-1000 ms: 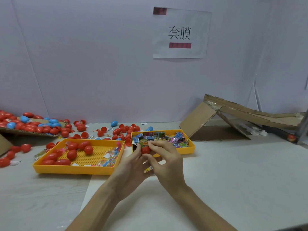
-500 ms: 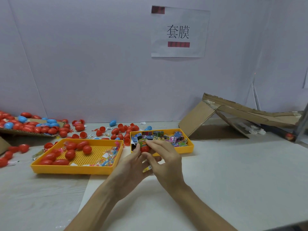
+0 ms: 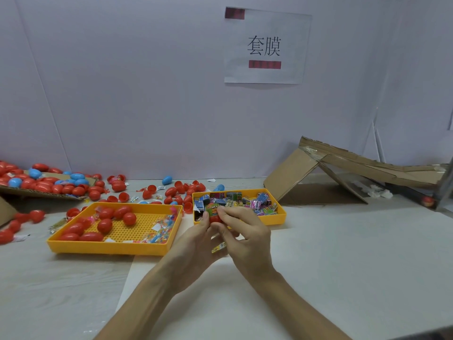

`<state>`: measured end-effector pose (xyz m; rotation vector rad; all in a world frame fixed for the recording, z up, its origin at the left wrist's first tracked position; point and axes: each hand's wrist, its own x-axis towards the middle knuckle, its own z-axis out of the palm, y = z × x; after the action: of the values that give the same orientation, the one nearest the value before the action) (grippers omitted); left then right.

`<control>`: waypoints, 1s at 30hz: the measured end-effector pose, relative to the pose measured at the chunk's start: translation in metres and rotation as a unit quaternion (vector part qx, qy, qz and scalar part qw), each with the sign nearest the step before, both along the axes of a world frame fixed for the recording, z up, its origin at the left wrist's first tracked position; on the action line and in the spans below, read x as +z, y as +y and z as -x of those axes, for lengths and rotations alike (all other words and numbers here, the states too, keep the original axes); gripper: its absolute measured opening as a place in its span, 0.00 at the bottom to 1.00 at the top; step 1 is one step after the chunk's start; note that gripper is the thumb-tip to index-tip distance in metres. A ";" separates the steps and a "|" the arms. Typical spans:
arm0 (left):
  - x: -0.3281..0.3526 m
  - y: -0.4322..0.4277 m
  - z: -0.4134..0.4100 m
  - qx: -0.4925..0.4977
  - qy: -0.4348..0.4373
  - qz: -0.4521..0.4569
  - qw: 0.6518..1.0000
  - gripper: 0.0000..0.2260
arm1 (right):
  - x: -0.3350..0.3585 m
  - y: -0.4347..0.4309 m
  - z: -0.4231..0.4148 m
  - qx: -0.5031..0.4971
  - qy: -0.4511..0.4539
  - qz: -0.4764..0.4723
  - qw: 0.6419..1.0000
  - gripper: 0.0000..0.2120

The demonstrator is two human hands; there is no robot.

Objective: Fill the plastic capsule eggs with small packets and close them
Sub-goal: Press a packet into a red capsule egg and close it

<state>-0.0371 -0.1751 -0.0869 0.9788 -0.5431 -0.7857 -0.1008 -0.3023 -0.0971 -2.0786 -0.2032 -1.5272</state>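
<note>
Nearest the camera, both forearms reach in over the pale table and the hands meet just in front of the packet tray, at its near left corner.

The left hand comes in from the left. Its fingers are curled round the lower part of a red capsule egg, cupping it from below and from the side. The right hand comes from the other side. Its forefinger and thumb pinch a green-and-orange packet where it stands out of the top of the egg.

The egg's long axis looks close to upright, perhaps tipped a little away from the person, with the packet directly above it. The next push should probably go straight down that axis, with the left hand bracing from below. Both hands are on the egg, and the right one is placed to do the pressing.

A yellow-wrapped strip pokes out between the palms. I cannot tell which hand holds it, and I can see no closing half in either hand.

Left of the packet tray sits the egg tray, holding red eggs and small clear packets. Behind both trays, loose eggs lie scattered, red and blue. Right of the packet tray and further back leans a cardboard ramp.
</note>
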 end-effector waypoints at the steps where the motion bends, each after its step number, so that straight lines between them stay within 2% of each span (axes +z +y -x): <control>1: 0.000 -0.001 0.001 0.001 0.003 -0.001 1.000 0.21 | 0.000 0.000 0.000 -0.010 0.003 0.000 1.000 0.13; 4: 0.002 -0.001 0.000 -0.005 0.011 0.001 1.000 0.21 | 0.004 0.003 0.002 -0.020 0.009 -0.004 1.000 0.17; 8: 0.005 0.002 -0.004 -0.011 0.055 0.041 0.998 0.23 | 0.010 0.004 0.004 0.020 0.039 -0.062 0.997 0.25; 12: 0.001 0.001 0.000 -0.034 0.043 0.037 0.998 0.22 | 0.008 0.002 0.004 0.003 0.045 -0.038 0.998 0.17; 14: 0.002 0.001 0.000 -0.027 0.055 0.030 0.998 0.24 | 0.007 0.003 0.004 -0.010 0.038 -0.025 0.999 0.17; 17: 0.005 0.002 0.001 -0.010 0.028 0.004 1.000 0.28 | 0.007 0.003 0.003 -0.012 0.034 -0.007 0.999 0.17; 20: 0.008 0.002 0.003 0.000 -0.014 -0.024 1.000 0.24 | 0.006 0.002 0.003 -0.009 0.031 0.003 0.999 0.15; 30: 0.009 0.003 0.007 0.010 -0.009 -0.026 1.000 0.22 | 0.002 0.002 0.002 -0.007 -0.004 0.002 1.000 0.11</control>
<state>-0.0436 -0.1723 -0.0783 1.0389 -0.5299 -0.7777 -0.1025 -0.3008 -0.0947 -2.0821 -0.1949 -1.5445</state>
